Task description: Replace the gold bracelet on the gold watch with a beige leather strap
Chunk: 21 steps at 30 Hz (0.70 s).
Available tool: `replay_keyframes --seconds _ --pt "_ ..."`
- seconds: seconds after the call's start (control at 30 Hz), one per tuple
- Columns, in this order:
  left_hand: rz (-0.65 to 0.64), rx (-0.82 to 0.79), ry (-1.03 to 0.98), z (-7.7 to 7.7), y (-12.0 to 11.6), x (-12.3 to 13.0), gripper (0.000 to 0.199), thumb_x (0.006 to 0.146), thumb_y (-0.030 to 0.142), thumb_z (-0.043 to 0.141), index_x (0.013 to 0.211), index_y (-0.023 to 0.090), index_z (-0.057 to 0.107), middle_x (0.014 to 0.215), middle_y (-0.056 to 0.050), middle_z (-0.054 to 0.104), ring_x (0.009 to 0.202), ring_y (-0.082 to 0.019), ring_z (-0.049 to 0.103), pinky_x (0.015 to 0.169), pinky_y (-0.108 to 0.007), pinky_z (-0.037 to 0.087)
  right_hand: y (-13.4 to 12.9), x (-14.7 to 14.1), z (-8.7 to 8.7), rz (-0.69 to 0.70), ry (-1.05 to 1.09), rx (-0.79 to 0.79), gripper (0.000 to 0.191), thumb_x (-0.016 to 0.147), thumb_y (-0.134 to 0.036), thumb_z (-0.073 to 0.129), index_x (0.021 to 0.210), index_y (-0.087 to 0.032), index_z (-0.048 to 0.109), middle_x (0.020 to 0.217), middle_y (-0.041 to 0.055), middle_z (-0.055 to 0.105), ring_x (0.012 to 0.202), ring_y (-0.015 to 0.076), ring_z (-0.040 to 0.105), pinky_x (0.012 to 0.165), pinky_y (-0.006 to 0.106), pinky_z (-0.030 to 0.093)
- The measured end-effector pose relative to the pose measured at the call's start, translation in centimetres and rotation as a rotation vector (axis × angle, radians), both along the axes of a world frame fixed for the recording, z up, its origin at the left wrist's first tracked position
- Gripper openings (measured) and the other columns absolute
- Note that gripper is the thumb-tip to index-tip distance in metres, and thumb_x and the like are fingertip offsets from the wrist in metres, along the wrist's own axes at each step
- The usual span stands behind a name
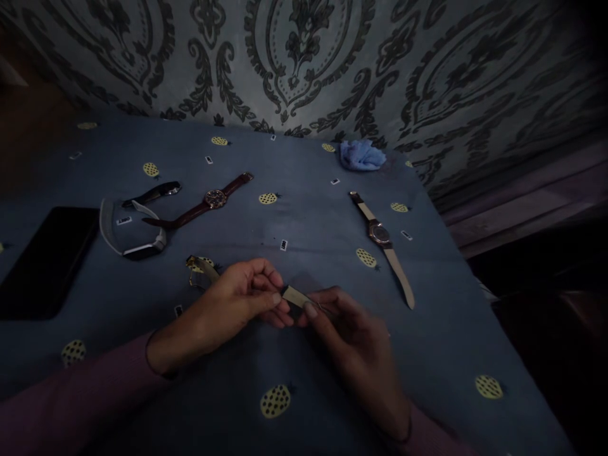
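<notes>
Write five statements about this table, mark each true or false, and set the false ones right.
1. The crumpled blue cloth lies at the back of the table, near the wall. True.
2. The right hand is empty. False: the right hand pinches a pale-backed strap between thumb and fingers.
3. A gold-coloured buckle shows beside the left hand. True.
4. The black flat device lies right of both hands. False: it lies at the far left.
5. The watch with the reddish-brown strap is left of the blue cloth. True.
</notes>
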<state>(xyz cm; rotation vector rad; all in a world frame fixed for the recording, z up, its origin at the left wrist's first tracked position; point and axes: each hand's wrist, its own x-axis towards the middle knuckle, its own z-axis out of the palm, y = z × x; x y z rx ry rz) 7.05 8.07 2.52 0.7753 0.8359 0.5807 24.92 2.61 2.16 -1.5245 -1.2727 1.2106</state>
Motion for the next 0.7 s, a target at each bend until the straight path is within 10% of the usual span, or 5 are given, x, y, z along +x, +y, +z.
replay_keyframes --seconds 0.47,0.7 --pt "-0.002 0.215 0.246 0.06 -0.78 0.20 0.005 0.087 0.014 0.054 0.088 0.017 0.050 0.075 0.001 0.065 0.074 -0.016 0.069 0.071 -0.029 0.058 -0.46 -0.02 -0.39 0.071 -0.242 0.270 0.006 0.086 -0.020 0.061 0.083 -0.022 0.065 0.062 -0.0008 0.067 0.051 0.0133 0.060 0.049 0.023 0.046" --pt "-0.061 0.237 0.237 0.51 -0.54 0.11 0.004 0.087 0.014 0.053 0.091 0.015 0.052 0.081 -0.003 0.066 0.078 -0.016 0.069 0.074 -0.028 0.056 -0.04 0.16 -0.31 0.054 -0.088 0.079 0.014 0.088 -0.031 0.063 0.078 -0.021 0.065 0.064 -0.0002 0.067 0.056 0.0134 0.061 0.052 0.023 0.045"
